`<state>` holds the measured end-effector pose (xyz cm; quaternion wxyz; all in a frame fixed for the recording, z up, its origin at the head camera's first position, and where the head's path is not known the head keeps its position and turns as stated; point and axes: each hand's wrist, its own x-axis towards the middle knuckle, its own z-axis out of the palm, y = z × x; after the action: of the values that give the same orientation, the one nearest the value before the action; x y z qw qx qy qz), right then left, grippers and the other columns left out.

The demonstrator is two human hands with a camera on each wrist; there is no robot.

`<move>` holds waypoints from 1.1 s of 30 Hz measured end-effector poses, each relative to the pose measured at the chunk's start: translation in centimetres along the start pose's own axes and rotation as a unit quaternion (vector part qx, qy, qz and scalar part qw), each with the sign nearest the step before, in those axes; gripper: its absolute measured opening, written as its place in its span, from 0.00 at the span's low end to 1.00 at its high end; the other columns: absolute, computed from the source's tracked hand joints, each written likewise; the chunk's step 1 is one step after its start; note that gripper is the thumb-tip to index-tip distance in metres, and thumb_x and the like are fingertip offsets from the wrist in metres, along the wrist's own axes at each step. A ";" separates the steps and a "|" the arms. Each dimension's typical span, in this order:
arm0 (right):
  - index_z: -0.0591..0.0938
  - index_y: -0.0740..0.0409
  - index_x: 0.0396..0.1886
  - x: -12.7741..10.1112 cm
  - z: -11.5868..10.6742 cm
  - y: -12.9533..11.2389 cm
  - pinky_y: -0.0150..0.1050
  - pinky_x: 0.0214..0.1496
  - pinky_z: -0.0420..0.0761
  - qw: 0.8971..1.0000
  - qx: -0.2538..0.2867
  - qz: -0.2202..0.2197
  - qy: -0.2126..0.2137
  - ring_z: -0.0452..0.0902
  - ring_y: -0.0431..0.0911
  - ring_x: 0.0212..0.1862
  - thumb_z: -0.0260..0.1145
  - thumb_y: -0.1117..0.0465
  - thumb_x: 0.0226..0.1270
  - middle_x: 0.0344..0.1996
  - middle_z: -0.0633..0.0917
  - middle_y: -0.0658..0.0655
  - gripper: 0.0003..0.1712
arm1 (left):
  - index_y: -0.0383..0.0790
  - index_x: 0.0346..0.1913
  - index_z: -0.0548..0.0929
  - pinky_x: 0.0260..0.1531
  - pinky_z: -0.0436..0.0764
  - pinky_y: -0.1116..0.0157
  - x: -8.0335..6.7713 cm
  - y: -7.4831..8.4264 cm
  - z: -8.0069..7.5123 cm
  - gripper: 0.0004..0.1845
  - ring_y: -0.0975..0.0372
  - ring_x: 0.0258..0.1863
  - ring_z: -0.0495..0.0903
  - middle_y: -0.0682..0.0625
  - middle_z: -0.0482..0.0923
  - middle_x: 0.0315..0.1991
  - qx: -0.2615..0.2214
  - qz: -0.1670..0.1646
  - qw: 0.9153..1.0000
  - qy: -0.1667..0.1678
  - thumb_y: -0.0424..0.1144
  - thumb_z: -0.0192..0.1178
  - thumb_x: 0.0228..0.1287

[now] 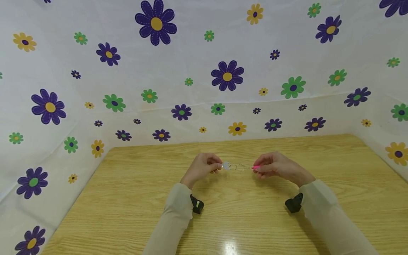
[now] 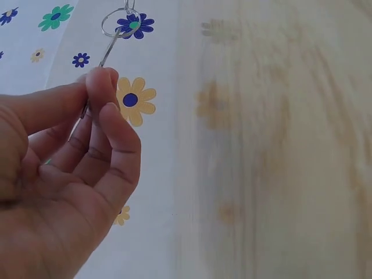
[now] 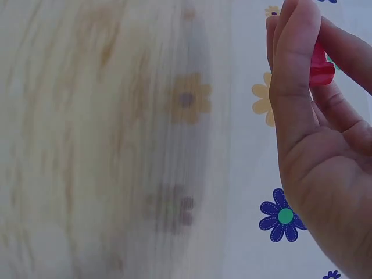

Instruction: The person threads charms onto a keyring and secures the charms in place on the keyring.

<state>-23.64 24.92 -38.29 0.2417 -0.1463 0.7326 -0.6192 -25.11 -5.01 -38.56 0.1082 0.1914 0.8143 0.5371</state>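
L hand [image 1: 204, 165] pinches wire [image 2: 104, 55]; R hand [image 1: 275, 165] pinches pink end [image 1: 256, 167]. Risk: thin wire slips w/ uneven pull.

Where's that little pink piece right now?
In the head view, the pink piece is pinched in the right hand, just above the wooden table, right of centre.

Two hands [image 1: 204, 166] [image 1: 277, 166], one wire ring piece [image 1: 235, 166], one wooden table [image 1: 127, 198]
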 end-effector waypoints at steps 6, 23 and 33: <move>0.77 0.80 0.50 0.2 -0.3 0.2 0.37 0.43 0.85 1.000 0.006 0.014 0.003 0.83 0.44 0.36 0.60 0.72 0.74 0.38 0.86 0.63 0.12 | 0.26 0.45 0.84 0.37 0.84 0.61 0.6 -0.2 0.3 0.06 0.50 0.34 0.86 0.41 0.86 0.34 0.002 -0.020 1.000 -0.014 0.23 0.57 0.73; 0.82 0.74 0.44 1.5 0.2 0.4 0.35 0.34 0.82 0.990 -0.129 0.036 0.039 0.77 0.45 0.31 0.64 0.68 0.72 0.31 0.83 0.55 0.10 | 0.26 0.44 0.83 0.31 0.84 0.66 1.4 -1.2 0.8 0.05 0.64 0.24 0.82 0.43 0.86 0.32 0.004 -0.083 0.996 -0.028 0.26 0.59 0.73; 0.85 0.71 0.35 2.3 1.1 0.1 0.33 0.28 0.69 0.967 -0.242 0.023 0.071 0.69 0.42 0.26 0.69 0.67 0.67 0.23 0.79 0.50 0.08 | 0.28 0.42 0.84 0.28 0.80 0.67 1.5 -1.0 0.8 0.03 0.63 0.22 0.78 0.46 0.84 0.28 0.051 -0.101 0.992 -0.054 0.26 0.60 0.71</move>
<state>-24.94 22.82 -38.86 0.1606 -0.1392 0.8791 -0.4267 -26.33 -4.05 -39.77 0.1955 0.1421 0.8488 0.4703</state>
